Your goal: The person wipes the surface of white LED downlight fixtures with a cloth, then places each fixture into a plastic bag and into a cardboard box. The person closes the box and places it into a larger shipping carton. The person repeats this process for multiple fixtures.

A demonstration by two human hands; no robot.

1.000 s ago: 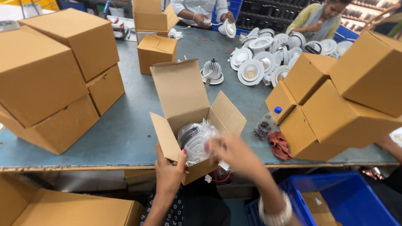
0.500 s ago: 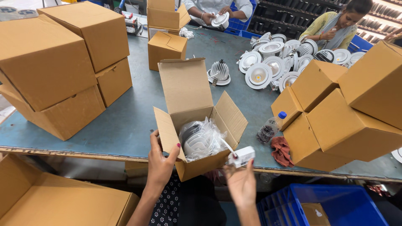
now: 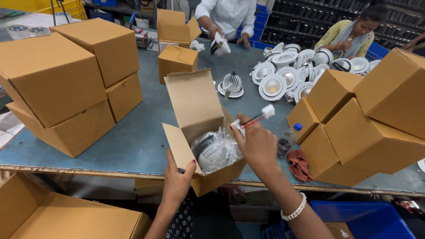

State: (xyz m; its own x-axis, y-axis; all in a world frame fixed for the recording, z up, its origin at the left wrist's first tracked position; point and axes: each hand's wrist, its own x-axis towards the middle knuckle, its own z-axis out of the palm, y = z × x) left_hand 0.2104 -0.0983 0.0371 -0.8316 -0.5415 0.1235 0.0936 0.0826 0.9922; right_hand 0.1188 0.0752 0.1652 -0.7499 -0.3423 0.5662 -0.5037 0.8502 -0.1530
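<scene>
Head view: open carton (image 3: 195, 106) holds bagged lamp (image 3: 215, 151), apparently.

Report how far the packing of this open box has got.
Done: a plastic-wrapped light fitting already sits inside the open cardboard box. In hand: the left hand steadies the box's near flap, while the right hand holds a small wired connector over the opening. Left: the connector is not yet inside and the flaps stand open. Loose fittings wait on the table.
</scene>
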